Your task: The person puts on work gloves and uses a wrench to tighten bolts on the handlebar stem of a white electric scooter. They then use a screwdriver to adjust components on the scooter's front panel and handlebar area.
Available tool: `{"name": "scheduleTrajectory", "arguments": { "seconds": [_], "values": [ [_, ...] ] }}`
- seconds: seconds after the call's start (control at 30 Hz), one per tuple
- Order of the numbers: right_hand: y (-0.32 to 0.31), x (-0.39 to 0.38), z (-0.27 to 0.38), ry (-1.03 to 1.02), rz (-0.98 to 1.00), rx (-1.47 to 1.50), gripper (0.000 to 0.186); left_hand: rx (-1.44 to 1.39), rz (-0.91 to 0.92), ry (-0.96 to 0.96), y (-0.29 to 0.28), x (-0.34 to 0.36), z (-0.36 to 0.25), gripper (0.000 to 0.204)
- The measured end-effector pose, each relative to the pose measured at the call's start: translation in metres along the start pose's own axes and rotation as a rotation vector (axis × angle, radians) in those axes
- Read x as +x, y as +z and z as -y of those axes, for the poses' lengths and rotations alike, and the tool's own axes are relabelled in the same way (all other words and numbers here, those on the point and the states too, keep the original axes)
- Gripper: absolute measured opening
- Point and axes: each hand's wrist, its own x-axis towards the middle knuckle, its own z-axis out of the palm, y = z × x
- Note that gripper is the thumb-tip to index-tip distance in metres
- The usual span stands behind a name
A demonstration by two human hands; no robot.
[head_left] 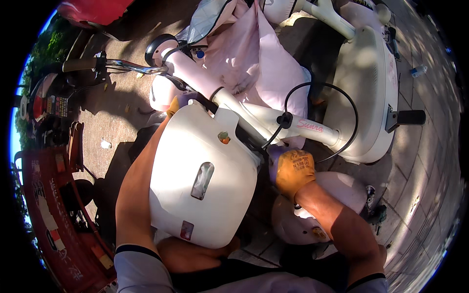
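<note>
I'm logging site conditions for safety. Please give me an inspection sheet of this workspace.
Surface: brown ground at left, grey paving at right.
Job's things: white slotted panel between the forearms, by the scooter's white frame.
Clutter: white scrap on the brown ground; small bluish container on the paving.
Hands: gloved left hand at the panel's upper end, partly hidden; gloved right hand by its right edge, grip unclear.
Cables: black cable, looped across the frame.
Surroundings: red bodywork at left; pink fabric beyond the frame.

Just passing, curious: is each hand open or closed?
Left hand: mostly hidden by the white cover; can't tell.
Right hand: curled closed; anything held is hidden.
</note>
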Motion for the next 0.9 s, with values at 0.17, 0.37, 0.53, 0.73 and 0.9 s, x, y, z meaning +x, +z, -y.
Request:
{"name": "scheduleTrajectory", "arguments": {
  "seconds": [0.17,0.37,0.53,0.73,0.9],
  "values": [
    [-0.017,0.029,0.025,0.08,0.09,-0.002,0.023,0.028,0.006,0.038,-0.006,0.001,0.0,0.029],
    [-0.047,0.008,0.018,-0.015,0.24,-0.193,0.017,0.048,0.017,0.044,-0.01,-0.006,0.004,0.031],
    [-0.047,-0.006,-0.002,0.026,0.246,-0.207,0.015,0.063,0.03,0.074,-0.012,-0.003,-0.001,0.032],
    [-0.03,0.023,0.022,-0.061,0.109,-0.091,0.014,0.105,0.029,0.102,-0.019,-0.005,0.001,0.034],
    [-0.045,0.016,0.025,-0.077,0.194,-0.212,0.019,0.119,0.004,0.127,-0.016,-0.004,0.009,0.036]
  ]
}}
